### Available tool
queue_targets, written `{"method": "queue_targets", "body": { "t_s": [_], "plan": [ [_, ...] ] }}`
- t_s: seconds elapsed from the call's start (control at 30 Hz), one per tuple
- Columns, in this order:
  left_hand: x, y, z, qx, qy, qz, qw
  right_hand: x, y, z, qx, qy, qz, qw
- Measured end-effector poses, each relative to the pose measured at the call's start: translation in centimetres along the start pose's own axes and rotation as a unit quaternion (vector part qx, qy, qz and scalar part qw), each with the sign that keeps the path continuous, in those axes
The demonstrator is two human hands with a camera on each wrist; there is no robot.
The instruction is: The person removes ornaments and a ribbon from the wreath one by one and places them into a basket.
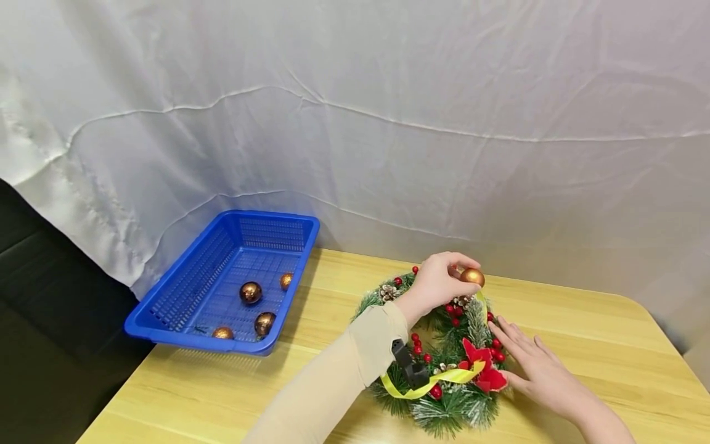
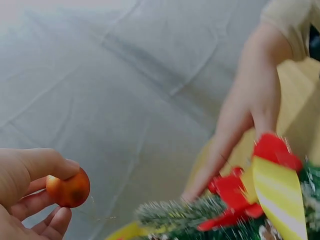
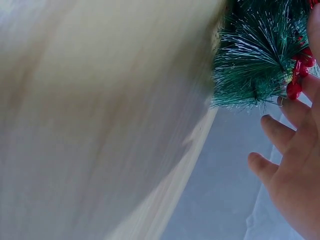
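In the head view a green wreath (image 1: 438, 413) with red berries, pinecones, a red flower (image 1: 488, 373) and a yellow ribbon (image 1: 455, 375) lies on the table. My left hand (image 1: 435, 283) reaches across the wreath's far side and pinches a copper-coloured bauble (image 1: 473, 277) between thumb and fingers. The left wrist view shows that same bauble (image 2: 69, 188) held above the greenery. At the wreath's right edge my right hand (image 1: 535, 370) rests with its fingers spread. In the right wrist view its fingertips lie by the berries (image 3: 294, 90).
To the left stands a blue plastic basket (image 1: 202, 346) with several copper and brown baubles (image 1: 251, 292) inside. Behind the wooden table (image 1: 582, 320) hangs a pale grey cloth (image 1: 388, 154). A black surface (image 1: 50, 333) is at the far left.
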State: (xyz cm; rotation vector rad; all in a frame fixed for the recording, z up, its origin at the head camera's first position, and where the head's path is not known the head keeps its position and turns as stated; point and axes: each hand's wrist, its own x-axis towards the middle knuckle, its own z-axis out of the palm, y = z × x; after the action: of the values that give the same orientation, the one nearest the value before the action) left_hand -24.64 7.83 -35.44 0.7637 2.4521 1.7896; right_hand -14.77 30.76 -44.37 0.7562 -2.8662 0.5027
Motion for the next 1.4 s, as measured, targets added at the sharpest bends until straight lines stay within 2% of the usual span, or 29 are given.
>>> {"method": "queue_targets", "body": {
  "t_s": [0.2, 0.37, 0.47, 0.57, 0.77, 0.93, 1.07, 1.23, 1.4],
  "plan": [
    [-0.7, 1.8, -1.6, -0.047, 0.001, 0.025, 0.9986, -0.1, 0.1, 0.0, 0.001, 0.0, 0.001, 1.0],
    [-2.4, 2.5, -4.3, -0.054, 0.02, 0.046, 0.9973, -0.1, 0.0, -0.1, -0.002, 0.002, -0.005, 1.0],
    [-4.1, 1.9, -6.5, -0.064, 0.041, 0.041, 0.9963, -0.1, 0.1, -0.2, -0.001, -0.001, -0.006, 1.0],
    [-5.8, 0.9, -8.7, -0.072, 0.065, 0.019, 0.9951, -0.1, 0.1, -0.3, 0.002, -0.005, -0.002, 1.0],
    [-9.2, -0.9, -12.8, -0.057, 0.102, -0.01, 0.9931, -0.1, 0.0, -0.3, 0.001, -0.008, 0.007, 1.0],
    [-11.9, -1.7, -15.9, -0.038, 0.132, -0.025, 0.9902, 0.0, -0.1, -0.3, 0.003, -0.011, 0.01, 1.0],
    [-13.8, -2.3, -18.3, -0.021, 0.159, -0.033, 0.9864, 0.1, -0.1, -0.3, 0.004, -0.013, 0.011, 1.0],
    [-15.8, -3.0, -21.1, 0.011, 0.184, -0.062, 0.9809, 0.2, -0.2, -0.4, 0.006, -0.015, 0.013, 1.0],
    [-17.3, -3.7, -23.3, 0.046, 0.201, -0.083, 0.9751, 0.1, -0.1, -0.2, 0.011, -0.017, 0.013, 1.0]
  ]
}}
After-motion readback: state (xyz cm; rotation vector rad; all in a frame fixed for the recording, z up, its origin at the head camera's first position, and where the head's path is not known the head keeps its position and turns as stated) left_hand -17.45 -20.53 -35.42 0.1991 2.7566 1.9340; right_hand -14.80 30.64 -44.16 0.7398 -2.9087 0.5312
